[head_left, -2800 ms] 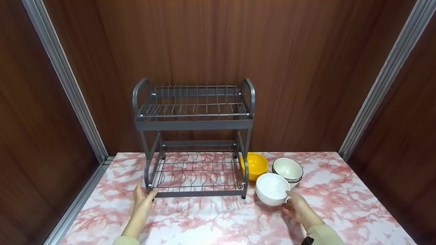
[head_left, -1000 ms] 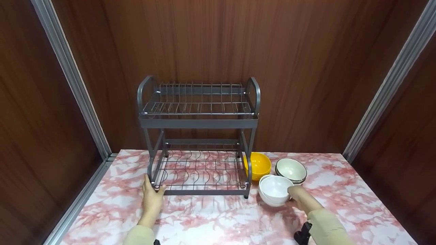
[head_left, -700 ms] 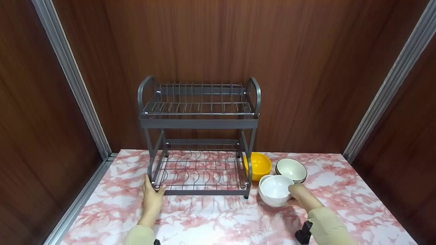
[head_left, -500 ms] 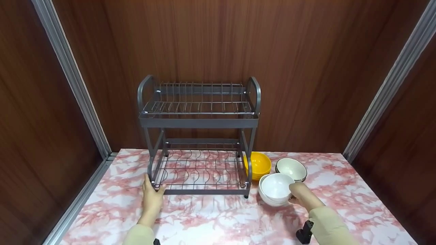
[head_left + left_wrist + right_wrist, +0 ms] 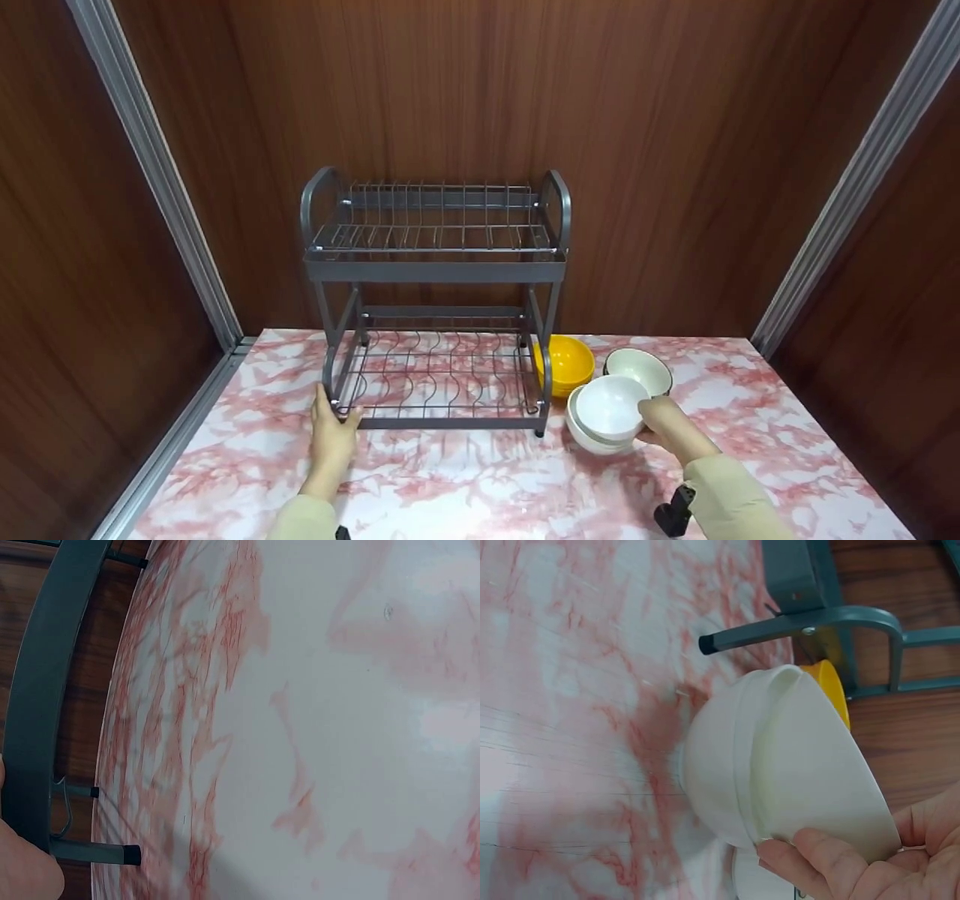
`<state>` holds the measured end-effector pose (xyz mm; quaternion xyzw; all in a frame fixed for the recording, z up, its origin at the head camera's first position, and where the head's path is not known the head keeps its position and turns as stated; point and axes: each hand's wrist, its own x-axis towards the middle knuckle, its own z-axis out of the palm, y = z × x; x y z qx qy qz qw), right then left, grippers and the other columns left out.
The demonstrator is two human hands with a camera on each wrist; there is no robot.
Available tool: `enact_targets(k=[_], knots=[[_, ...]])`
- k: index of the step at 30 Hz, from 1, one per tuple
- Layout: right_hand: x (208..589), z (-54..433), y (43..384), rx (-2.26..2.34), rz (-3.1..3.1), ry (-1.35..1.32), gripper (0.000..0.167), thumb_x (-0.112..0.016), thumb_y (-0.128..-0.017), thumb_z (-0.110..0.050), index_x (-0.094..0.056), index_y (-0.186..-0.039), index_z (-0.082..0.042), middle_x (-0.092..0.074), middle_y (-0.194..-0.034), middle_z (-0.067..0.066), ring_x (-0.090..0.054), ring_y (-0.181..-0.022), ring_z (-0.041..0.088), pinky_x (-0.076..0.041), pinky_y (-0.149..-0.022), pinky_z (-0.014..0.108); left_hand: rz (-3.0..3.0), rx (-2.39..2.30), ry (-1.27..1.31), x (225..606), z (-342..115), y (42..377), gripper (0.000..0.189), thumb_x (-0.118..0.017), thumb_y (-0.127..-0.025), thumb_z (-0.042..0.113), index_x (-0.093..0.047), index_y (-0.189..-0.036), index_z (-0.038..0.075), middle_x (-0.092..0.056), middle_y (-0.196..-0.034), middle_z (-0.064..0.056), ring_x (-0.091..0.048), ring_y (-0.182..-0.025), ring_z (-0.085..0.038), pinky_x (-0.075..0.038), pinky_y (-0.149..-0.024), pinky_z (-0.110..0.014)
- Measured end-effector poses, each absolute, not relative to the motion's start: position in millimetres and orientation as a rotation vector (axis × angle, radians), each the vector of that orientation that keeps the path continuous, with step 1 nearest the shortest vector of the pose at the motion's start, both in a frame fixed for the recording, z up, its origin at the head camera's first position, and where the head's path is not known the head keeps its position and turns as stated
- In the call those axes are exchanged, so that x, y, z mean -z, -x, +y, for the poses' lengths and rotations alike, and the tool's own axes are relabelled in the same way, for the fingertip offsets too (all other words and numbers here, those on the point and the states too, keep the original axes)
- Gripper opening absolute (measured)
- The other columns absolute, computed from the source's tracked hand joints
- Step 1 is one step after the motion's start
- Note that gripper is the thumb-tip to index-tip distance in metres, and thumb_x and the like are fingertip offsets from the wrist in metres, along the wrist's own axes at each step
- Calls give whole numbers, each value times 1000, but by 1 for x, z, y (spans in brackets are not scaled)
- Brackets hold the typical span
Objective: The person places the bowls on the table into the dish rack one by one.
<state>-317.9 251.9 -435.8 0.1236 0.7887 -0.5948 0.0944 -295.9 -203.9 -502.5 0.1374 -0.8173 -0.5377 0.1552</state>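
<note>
A dark grey two-tier dish rack (image 5: 435, 272) stands on the table. My left hand (image 5: 331, 442) holds its lower front left corner, thumb on the front bar and fingers along the side. In the left wrist view, the thumb (image 5: 26, 870) lies against the rack's bar (image 5: 45, 682). My right hand (image 5: 671, 429) pinches the right rim of a white bowl (image 5: 611, 405), its fingers partly hidden in the head view. That bowl is tilted, its left part raised inside another white bowl (image 5: 589, 444). The right wrist view shows the fingers (image 5: 832, 859) on the upper bowl's outer wall.
Yellow stacked bowls (image 5: 568, 364) stand beside the rack's right side. Cream bowls with a dark rim (image 5: 637, 366) are stacked behind my right hand. Brown wood-look panels (image 5: 675, 150) enclose the pink-and-white marbled table (image 5: 450, 487) at the back and sides.
My left hand has come up against the rack's corner. My right hand has gone from the side of the white stack to the top bowl's rim, lifting and tilting that bowl apart from the lower one.
</note>
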Motion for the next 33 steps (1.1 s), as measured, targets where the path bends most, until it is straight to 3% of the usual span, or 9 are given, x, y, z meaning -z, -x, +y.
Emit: enact_targets(k=[8, 18, 24, 33], knots=[[429, 250, 315, 1732, 2352, -354, 44, -23, -83, 1, -25, -119, 26, -47, -85, 16, -56, -70, 16, -56, -73, 33, -2339, 1526, -387, 501, -203, 299, 82, -55, -91, 13, 4, -148, 4, -8, -150, -31, -12, -138, -45, -16, -111, -58], [426, 238, 307, 1768, 2345, -332, 47, -24, -85, -1, -22, -122, 28, -47, -88, 17, -56, -70, 15, -56, -68, 28, -2192, 1609, -449, 496, -201, 299, 84, -56, -87, 4, 3, -146, -2, -11, -149, -32, -13, -138, -44, -12, -115, -50], [421, 232, 301, 1741, 2379, -311, 44, -26, -86, -3, -28, -119, 26, -48, -82, 11, -53, -70, 15, -53, -64, 23, -2031, 1707, -517, 490, -190, 293, 88, -54, -83, 4, 6, -147, 2, -8, -153, -26, -11, -141, -40, -10, -117, -46], [407, 218, 289, 1756, 2376, -276, 49, -27, -88, -5, -26, -125, 28, -51, -97, 20, -56, -79, 16, -56, -76, 28, -1981, 1836, -404, 467, -158, 279, 85, -54, -86, 6, 3, -149, 8, -3, -156, -16, -6, -143, -34, -8, -117, -47]])
